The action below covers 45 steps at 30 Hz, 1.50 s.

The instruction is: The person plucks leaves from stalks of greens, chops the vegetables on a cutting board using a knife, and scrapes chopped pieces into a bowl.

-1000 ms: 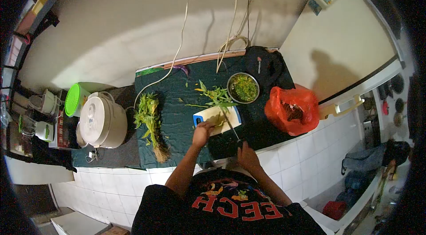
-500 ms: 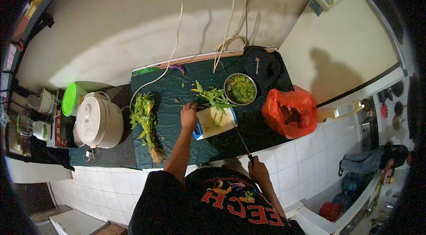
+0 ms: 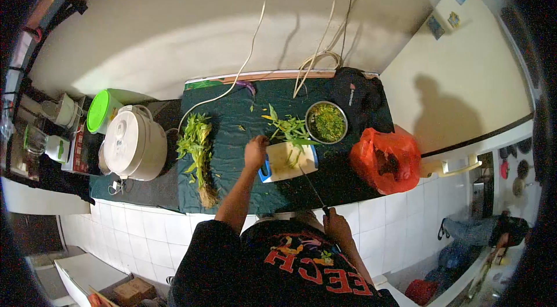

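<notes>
My right hand (image 3: 337, 229) grips the dark handle of a knife (image 3: 314, 190), whose blade points up and left with its tip over the cutting board (image 3: 278, 171). The board is pale with blue edges. Cut green pieces (image 3: 294, 160) lie on it. My left hand (image 3: 255, 153) is closed at the board's upper left corner, apparently around the end of a leafy green stalk; the fingertips are partly hidden. Loose leafy greens (image 3: 287, 127) lie just past the board. Beside them stands a metal bowl (image 3: 326, 122) of chopped greens.
A bunch of rooted greens (image 3: 200, 153) lies to the left, beside a white rice cooker (image 3: 134, 143). On the right sit a red plastic bag (image 3: 386, 159) and a black bag (image 3: 357, 92). A white cord (image 3: 249, 60) crosses the dark green tablecloth (image 3: 232, 133); a purple eggplant (image 3: 246, 86) lies behind.
The whole view has shifted, so the table things appear further right. The knife tip has come up further over the board, nearer the cut greens. My left hand stays by the board's corner.
</notes>
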### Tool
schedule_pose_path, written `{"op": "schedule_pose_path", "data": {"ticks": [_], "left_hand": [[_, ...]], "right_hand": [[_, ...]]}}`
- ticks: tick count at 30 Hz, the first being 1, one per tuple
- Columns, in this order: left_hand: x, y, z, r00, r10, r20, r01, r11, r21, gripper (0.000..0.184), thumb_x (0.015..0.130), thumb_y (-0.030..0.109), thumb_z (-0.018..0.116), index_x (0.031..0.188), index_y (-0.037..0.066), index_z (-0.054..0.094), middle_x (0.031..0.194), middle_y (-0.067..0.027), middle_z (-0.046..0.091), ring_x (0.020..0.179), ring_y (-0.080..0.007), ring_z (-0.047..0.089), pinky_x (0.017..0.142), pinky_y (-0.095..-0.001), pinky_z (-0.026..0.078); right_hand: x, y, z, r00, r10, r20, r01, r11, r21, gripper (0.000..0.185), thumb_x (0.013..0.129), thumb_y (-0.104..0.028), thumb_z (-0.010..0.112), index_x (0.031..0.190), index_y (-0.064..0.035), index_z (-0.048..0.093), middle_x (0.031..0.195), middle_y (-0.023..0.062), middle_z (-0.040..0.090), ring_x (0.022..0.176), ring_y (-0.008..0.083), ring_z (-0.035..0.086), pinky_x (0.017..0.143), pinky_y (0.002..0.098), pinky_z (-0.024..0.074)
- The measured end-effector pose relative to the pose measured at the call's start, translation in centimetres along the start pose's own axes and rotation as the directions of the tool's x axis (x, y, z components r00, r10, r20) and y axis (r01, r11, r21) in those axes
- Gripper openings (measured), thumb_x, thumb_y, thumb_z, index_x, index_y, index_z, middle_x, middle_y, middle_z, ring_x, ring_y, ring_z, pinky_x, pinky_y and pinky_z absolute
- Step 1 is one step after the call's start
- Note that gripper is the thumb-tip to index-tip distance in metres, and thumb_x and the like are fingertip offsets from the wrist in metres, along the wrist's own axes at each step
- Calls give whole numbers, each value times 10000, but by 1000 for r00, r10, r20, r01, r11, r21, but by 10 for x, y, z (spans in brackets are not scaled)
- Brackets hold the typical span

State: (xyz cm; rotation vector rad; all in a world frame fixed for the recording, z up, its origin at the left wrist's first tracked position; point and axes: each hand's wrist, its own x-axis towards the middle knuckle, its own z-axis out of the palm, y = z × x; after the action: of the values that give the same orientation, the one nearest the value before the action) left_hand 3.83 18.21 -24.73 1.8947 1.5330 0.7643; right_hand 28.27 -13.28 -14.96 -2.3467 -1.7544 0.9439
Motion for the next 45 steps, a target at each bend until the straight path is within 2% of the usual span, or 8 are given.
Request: {"op": "schedule_pose_path", "data": {"ticks": [4, 6, 15, 26, 33, 35, 40, 45], "left_hand": [[-34, 23, -5, 987, -121, 107, 146, 951, -272, 179, 839, 185, 655, 953, 50, 685, 871, -162, 697, 770, -365, 671, 699, -438, 534], [-41, 13, 1, 995, 55, 78, -37, 975, -218, 178, 811, 179, 687, 934, 52, 701, 851, -169, 698, 765, -363, 675, 710, -416, 537], [-74, 4, -20, 983, -145, 113, 141, 989, 45, 212, 809, 229, 681, 966, 93, 723, 995, -151, 673, 910, -346, 644, 802, -443, 524], [-80, 0, -22, 970, 51, 239, -137, 923, 360, 201, 805, 172, 616, 972, 174, 726, 970, -53, 691, 900, -293, 621, 789, -438, 515], [-88, 2, -24, 967, -9, 256, -67, 956, 285, 225, 844, 223, 587, 1017, 170, 722, 978, -91, 686, 938, -321, 627, 809, -443, 512], [-91, 13, -35, 956, -162, 245, 127, 980, 153, 232, 863, 244, 596, 1038, 140, 707, 996, -128, 676, 950, -353, 620, 823, -457, 504], [-96, 5, -11, 975, 17, 221, -20, 1000, 9, 221, 846, 232, 650, 1013, 92, 687, 1027, -149, 661, 951, -362, 611, 831, -461, 499], [-74, 42, 18, 936, 199, 291, -274, 930, 246, 405, 807, 296, 687, 1150, 92, 617, 1118, -137, 597, 1093, -352, 541, 878, -471, 465]], "right_hand": [[1, -20, -6, 999, -41, -36, 42, 999, 31, 315, 942, -267, 546, 1073, 3, 452, 770, 276, 641, 705, 447, 639, 624, 538, 512], [6, -19, 3, 978, -149, -148, 147, 989, -30, 313, 941, -259, 554, 1079, 2, 451, 769, 277, 639, 715, 444, 637, 625, 533, 511], [38, -44, 28, 995, -95, 18, 95, 995, -32, 372, 953, -281, 508, 1135, 39, 451, 816, 293, 641, 769, 457, 640, 679, 550, 510], [83, -94, 50, 998, -55, 23, 56, 998, -41, 388, 968, -277, 474, 1189, 39, 428, 808, 301, 645, 756, 466, 652, 684, 569, 523], [101, -95, 66, 992, -117, -37, 119, 992, 45, 330, 976, -251, 451, 1119, 46, 439, 857, 319, 639, 835, 464, 649, 743, 572, 511], [110, -100, 57, 992, -100, -74, 108, 987, 123, 320, 977, -251, 455, 1100, 44, 442, 849, 315, 640, 831, 473, 644, 742, 571, 508], [85, -91, 28, 983, -99, -153, 119, 984, 132, 354, 973, -274, 488, 1132, 38, 436, 864, 332, 625, 829, 518, 614, 739, 581, 493], [21, -79, -19, 983, 46, -176, -16, 986, 167, 347, 975, -281, 495, 1129, 24, 435, 828, 335, 620, 806, 525, 609, 693, 588, 485]]}}
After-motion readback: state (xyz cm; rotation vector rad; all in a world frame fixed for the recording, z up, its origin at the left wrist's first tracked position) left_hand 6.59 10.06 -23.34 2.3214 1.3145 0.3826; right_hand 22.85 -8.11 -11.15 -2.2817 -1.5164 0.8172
